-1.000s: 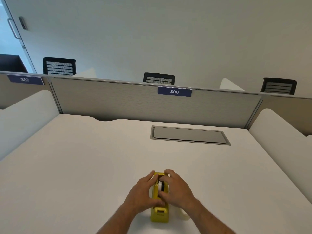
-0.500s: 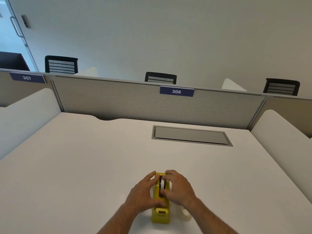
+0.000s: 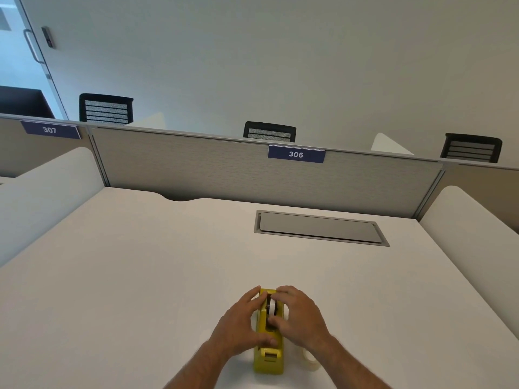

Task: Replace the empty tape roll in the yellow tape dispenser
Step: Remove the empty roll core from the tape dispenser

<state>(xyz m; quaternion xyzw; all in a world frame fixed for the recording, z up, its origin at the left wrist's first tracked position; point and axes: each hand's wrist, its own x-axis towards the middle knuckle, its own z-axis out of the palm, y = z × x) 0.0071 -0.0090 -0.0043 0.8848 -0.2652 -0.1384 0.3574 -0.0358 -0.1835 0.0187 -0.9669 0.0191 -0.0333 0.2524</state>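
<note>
On a white desk with a grey hatch, bounded by a partition labelled 306, the yellow tape dispenser is clasped between the left hand and right hand; a roll is seated inside.

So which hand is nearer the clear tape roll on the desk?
Right. The right hand and wrist lie just above the clear tape roll; the left hand is across the yellow dispenser.

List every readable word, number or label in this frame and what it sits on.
"306": white digits on a blue plate on the partition's top edge, straight ahead.
"307": same kind of blue plate on the neighbouring partition, far left.
Yellow tape dispenser: no readable text.
</note>
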